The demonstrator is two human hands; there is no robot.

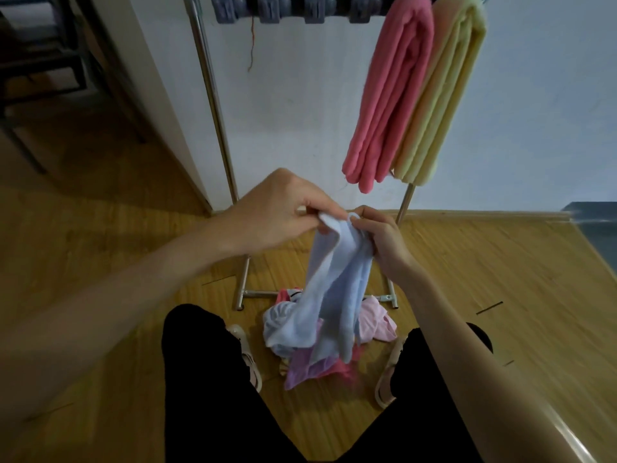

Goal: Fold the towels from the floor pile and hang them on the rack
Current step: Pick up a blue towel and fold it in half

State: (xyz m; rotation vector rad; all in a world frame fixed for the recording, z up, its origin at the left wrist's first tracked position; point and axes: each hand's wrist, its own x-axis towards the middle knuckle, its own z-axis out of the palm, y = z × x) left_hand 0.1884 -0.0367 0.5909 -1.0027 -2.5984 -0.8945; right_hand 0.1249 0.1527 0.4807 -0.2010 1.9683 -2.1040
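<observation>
Two towels already hang on the rack (213, 95); my left hand (277, 212) and right hand (384, 238) pinch the blue towel (334, 289) by its top edge, above the pile (377, 324). Soft, light, floppy, I judge: best held at the corners.

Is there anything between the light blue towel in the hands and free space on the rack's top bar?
Nothing visible. The light blue towel hangs above the floor pile; the folded pink towel and yellow towel fill only the bar's right end.
</observation>
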